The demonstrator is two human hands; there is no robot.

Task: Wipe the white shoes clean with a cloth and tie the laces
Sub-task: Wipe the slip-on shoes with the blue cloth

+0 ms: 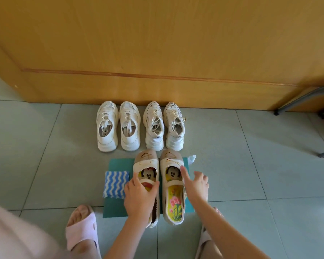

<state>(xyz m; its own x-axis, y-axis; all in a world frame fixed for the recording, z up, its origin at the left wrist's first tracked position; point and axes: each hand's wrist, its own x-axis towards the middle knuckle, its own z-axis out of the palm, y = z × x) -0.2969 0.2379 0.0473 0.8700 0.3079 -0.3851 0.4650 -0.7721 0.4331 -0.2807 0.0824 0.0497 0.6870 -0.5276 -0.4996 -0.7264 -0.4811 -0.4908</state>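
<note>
My left hand [138, 192] grips the left strap shoe [147, 162] across its middle, thumb on one side and fingers on the other. My right hand [196, 184] is spread loose, its forefinger touching the outer rim of the right strap shoe [171, 162]. Both shoes sit side by side on a green mat [115, 206] with the striped cloth [114, 184] at their 9 o'clock, while at 12 o'clock the left pair of white sneakers [107, 128] and the right pair of white sneakers [153, 128] stand in a row, toes toward the wooden door [157, 43].
</note>
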